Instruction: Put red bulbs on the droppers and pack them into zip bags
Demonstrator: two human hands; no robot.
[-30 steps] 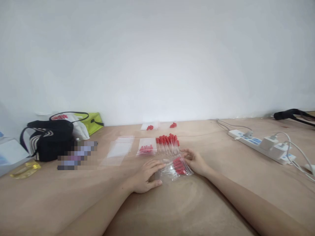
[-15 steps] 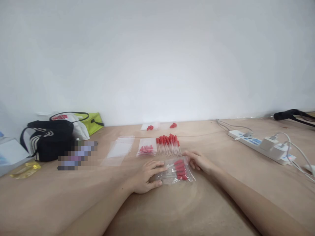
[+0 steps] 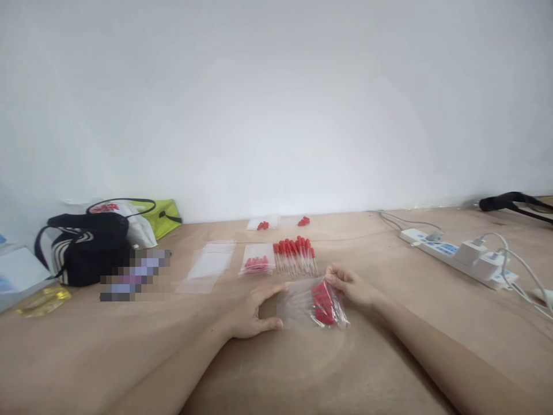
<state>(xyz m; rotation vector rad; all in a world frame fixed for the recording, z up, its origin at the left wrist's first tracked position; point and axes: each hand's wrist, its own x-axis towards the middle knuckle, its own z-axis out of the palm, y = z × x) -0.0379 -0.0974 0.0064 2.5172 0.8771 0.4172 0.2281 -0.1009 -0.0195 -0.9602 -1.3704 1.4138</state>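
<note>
Left hand (image 3: 247,314): resting at the left end of the zip bag (image 3: 298,305), with thumb and fingers apart along its edge; cannot tell whether pressing on the film.
Right hand (image 3: 352,286): clamped, by thumb and fingers, on the far right corner of the same bag.
Place of zip bag: on the brown tabletop (image 3: 276,374), between both hands.
Look of zip bag: transparent, shiny, somewhat wrinkled; inside, a bunch of sticks, red heads to the right, pale shafts to the left.
Flat bags (image 3: 211,262): clear, overlapping, beyond the left hand.
Filled bags (image 3: 258,258): in a small pile, with red heads visible through the film.
Loose sticks (image 3: 296,256): side by side, just right of the pile, red heads pointing away.
Power strip (image 3: 449,253): white with blue areas; markings too small for reading.
Black bag (image 3: 97,248): striped in pale colour.
White plastic bag (image 3: 142,229): behind the black one; red writing, not legible.
Lime-green bag (image 3: 167,216): near the wall (image 3: 276,115).
</note>
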